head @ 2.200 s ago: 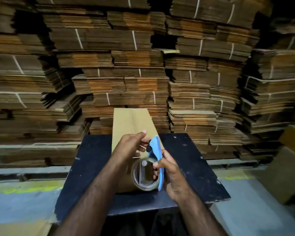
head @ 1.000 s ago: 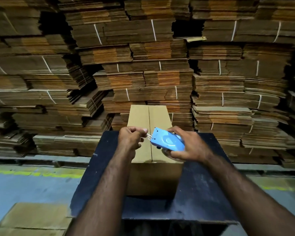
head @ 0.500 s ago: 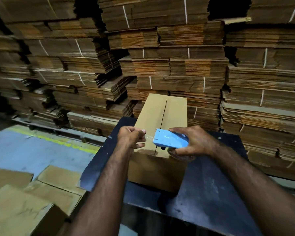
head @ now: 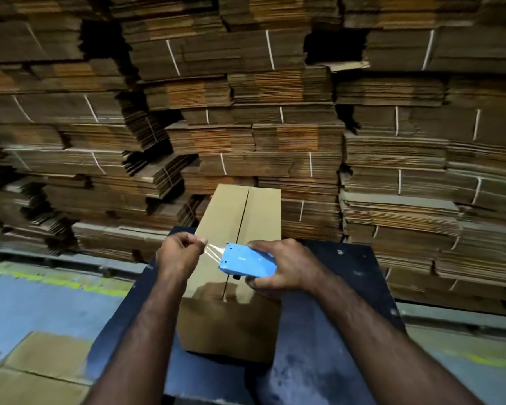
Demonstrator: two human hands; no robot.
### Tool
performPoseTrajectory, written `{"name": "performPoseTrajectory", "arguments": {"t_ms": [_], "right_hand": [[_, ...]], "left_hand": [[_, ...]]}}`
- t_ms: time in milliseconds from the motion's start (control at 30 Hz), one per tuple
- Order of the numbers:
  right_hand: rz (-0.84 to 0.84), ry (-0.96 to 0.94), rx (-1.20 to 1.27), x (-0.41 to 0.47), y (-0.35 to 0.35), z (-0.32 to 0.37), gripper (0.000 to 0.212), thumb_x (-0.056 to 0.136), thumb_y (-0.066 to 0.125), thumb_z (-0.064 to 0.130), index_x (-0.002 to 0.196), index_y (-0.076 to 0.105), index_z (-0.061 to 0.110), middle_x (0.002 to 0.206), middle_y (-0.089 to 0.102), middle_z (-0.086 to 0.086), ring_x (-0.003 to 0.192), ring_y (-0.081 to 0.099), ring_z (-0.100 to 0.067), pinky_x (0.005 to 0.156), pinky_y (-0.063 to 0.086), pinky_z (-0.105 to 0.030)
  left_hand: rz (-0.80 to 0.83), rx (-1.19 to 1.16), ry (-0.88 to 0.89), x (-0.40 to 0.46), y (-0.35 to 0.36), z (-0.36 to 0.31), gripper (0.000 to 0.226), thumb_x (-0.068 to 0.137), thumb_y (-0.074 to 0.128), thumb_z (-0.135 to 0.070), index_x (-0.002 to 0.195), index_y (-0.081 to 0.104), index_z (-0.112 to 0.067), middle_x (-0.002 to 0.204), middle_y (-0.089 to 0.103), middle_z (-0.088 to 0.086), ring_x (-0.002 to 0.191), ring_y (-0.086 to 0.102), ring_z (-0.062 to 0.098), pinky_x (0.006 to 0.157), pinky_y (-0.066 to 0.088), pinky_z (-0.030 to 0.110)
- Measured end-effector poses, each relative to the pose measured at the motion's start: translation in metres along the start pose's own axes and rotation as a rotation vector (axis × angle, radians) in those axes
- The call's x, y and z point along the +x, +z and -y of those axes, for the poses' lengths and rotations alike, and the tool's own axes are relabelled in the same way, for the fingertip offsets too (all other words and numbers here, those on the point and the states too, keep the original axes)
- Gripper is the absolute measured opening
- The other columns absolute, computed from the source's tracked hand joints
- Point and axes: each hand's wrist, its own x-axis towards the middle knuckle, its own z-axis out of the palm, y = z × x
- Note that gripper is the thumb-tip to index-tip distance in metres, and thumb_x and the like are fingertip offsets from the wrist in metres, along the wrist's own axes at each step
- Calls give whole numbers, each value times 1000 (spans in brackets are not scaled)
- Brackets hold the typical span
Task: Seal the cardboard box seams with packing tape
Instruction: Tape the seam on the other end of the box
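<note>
Tape (head: 214, 250) stretches between your hands: left fingers (head: 197, 244) pinch its end, right hand (head: 287, 266) grips the blue dispenser (head: 247, 261) over the box (head: 231, 229) seam, ready to stick

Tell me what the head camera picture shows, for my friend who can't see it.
Two hands stretch clear tape over a closed cardboard box: the left hand pinches the tape end, the right hand holds a blue tape dispenser. Bundled flat cardboard is stacked behind.
</note>
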Motion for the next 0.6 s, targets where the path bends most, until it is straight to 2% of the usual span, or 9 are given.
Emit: {"name": "performPoseTrajectory", "arguments": {"t_ms": [67, 167, 267, 433, 500, 600], "right_hand": [[-20, 16, 30, -1, 4, 2, 75, 71, 71, 59, 139, 48, 38, 122, 66, 7, 102, 60, -17, 74, 46, -27], [-21, 34, 90, 0, 9, 6, 77, 71, 72, 59, 140, 46, 37, 122, 66, 7, 99, 59, -15, 76, 51, -28], [-18, 30, 104, 5, 9, 10, 78, 72, 73, 57, 142, 44, 37, 126, 63, 6, 104, 58, -15, 81, 52, -31], [-55, 25, 195, 13, 18, 14, 84, 69, 76, 60, 143, 44, 38, 128, 61, 6, 106, 56, -12, 85, 52, -32], [-34, 30, 226, 16, 25, 14, 88, 66, 73, 67, 144, 43, 39, 128, 61, 7, 105, 55, -11, 84, 53, -33], [-10, 28, 239, 20, 31, 14, 93, 60, 66, 75, 143, 44, 39, 130, 61, 7, 106, 56, -13, 84, 54, -34]], "left_hand": [[-61, 50, 52, 0, 6, 0, 15, 82, 74, -31, 76, 69, -18, 76, 71, 2, 80, 67, 27, 72, 53, 41], [-185, 187, 145, -7, 8, -5, 13, 87, 70, -32, 81, 69, -20, 79, 70, -2, 81, 65, 22, 65, 42, 30], [-247, 259, 234, -9, 2, -6, 13, 89, 67, -35, 79, 65, -26, 79, 67, -4, 84, 62, 23, 66, 43, 30], [-199, 190, 276, -3, -17, -1, 15, 84, 63, -43, 73, 59, -33, 80, 67, -7, 91, 61, 25, 75, 53, 39], [-137, 110, 256, 0, -25, 2, 17, 77, 61, -48, 75, 62, -31, 80, 69, -5, 85, 64, 21, 76, 54, 39], [-55, -23, 231, 5, -34, 6, 19, 71, 66, -46, 74, 67, -27, 71, 71, -1, 68, 65, 15, 72, 54, 38]]}}
